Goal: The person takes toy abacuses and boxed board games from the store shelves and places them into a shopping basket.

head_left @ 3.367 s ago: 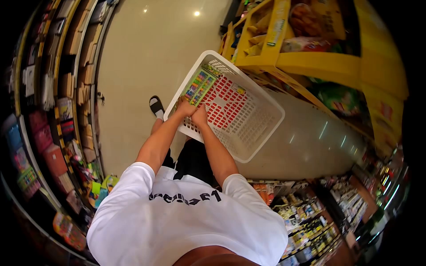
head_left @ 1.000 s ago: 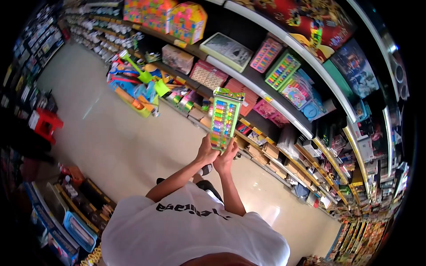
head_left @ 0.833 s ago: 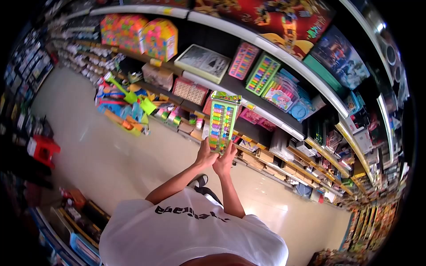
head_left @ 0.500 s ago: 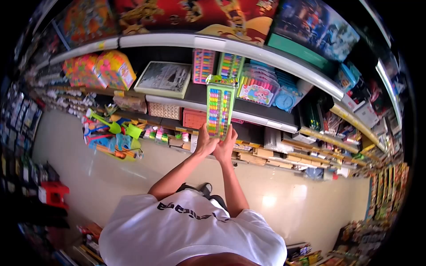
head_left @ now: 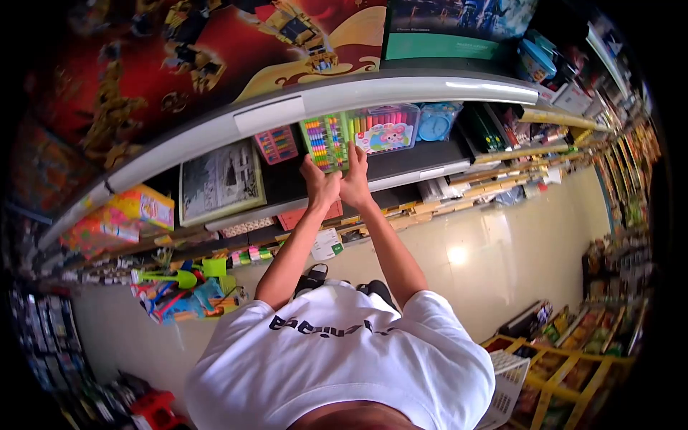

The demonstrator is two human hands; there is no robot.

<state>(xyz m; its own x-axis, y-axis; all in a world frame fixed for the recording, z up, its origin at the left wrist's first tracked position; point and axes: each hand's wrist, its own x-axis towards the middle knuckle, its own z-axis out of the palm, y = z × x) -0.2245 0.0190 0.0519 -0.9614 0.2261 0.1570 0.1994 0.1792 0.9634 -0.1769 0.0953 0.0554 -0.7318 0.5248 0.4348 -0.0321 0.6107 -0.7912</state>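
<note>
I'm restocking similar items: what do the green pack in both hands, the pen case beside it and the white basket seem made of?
Green pack: probably plastic, smooth-looking, with evenly bright colour; whether film covers it is unclear.
Pen case: likely clear, hard plastic, as coloured pens show through.
White basket: seemingly moulded plastic, fairly matt, judging by its perforated wall.

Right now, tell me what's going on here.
A person in a white T-shirt has the left hand and right hand on the lower end of a green abacus-like pack at a shelf. In view it sits between a pink pack and a marker set. Whether it rests on the shelf is unclear.
</note>
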